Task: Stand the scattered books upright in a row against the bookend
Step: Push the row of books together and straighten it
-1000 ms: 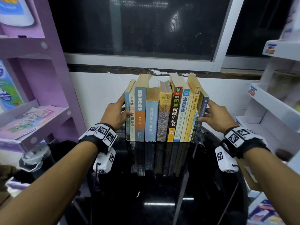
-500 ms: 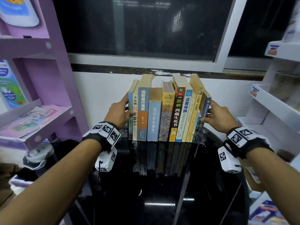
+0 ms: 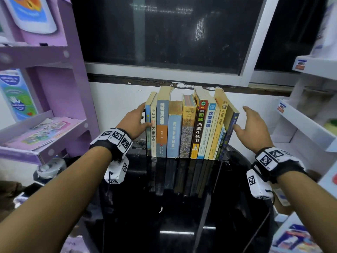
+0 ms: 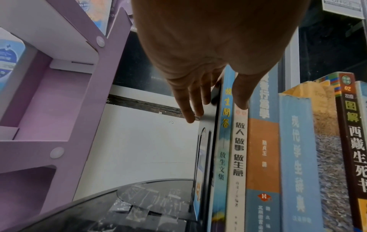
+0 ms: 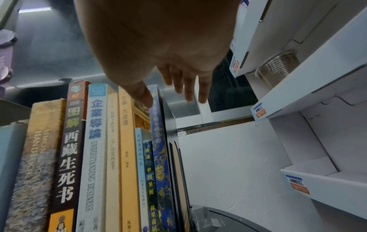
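Glossy black desk (image 3: 182, 207) under a dark window at the top of the frame, purple shelving at upper left, white shelving at right. Row of books (image 3: 189, 125) stands upright at centre frame, spines facing out. A dark bookend (image 4: 206, 141) stands against the leftmost book; a second dark plate appears to close the right end, though the wrist view does not settle this.

Left hand (image 3: 135, 123): fingers straight, laid flat on the bookend's outer face, thumb across the first spines; nothing clasped. Right hand (image 3: 253, 128): fingers spread and straight, just beside the dark blue end book (image 3: 230, 136) at right; only the thumb looks close to it and contact cannot be confirmed. No grip on anything.

Finding: row appears complete; the step in hand is judged to be the release. The right-end volumes lean slightly leftward. Recommended: keep the left palm bracing the bookend, press the right end square before letting go, and lift both hands away slowly, sideways, so nothing topples.
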The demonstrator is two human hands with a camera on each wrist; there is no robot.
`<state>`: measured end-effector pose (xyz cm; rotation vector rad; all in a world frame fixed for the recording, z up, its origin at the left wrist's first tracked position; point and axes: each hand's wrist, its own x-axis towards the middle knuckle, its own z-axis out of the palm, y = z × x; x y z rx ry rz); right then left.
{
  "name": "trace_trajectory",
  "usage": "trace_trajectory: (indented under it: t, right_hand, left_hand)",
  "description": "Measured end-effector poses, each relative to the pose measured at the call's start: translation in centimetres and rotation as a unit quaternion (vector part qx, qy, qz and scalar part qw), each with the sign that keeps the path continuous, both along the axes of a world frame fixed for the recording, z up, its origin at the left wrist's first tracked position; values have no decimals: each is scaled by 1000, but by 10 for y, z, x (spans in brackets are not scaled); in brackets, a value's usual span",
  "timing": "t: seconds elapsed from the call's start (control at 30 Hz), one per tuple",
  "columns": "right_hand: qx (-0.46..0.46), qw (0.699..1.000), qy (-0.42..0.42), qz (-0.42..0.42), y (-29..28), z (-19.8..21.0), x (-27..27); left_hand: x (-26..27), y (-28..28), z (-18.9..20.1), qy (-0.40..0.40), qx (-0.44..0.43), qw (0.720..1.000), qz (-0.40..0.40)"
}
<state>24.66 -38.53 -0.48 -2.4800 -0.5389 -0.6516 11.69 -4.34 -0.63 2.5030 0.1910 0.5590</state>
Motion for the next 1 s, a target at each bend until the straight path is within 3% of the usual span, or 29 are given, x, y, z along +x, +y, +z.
trace_trajectory:
  t: [0.13,0.3,0.47,0.6,0.8,1.0]
  right_hand:
    - [18,989,-146,2,13,16,-28]
    - [-99,971,-196,95,52,23,-57]
    - [-269,900,-264,219,99,5,-71]
    - [-385,838,-279,270,130,-15,-71]
    - [-448,775,-302,328,166,-42,-64]
    - [-464,747,-314,358,183,-56,-42]
  left_hand:
    - [-8,7,9,-12,16,1000,20]
    - [-17,16,22,-57,58,997,12]
    - [-19,19,27,-95,56,994,-27]
    - [-15,23,26,-114,49,991,-59]
    - [0,33,23,-111,35,990,-86]
    - [21,39,21,-112,12,988,-102]
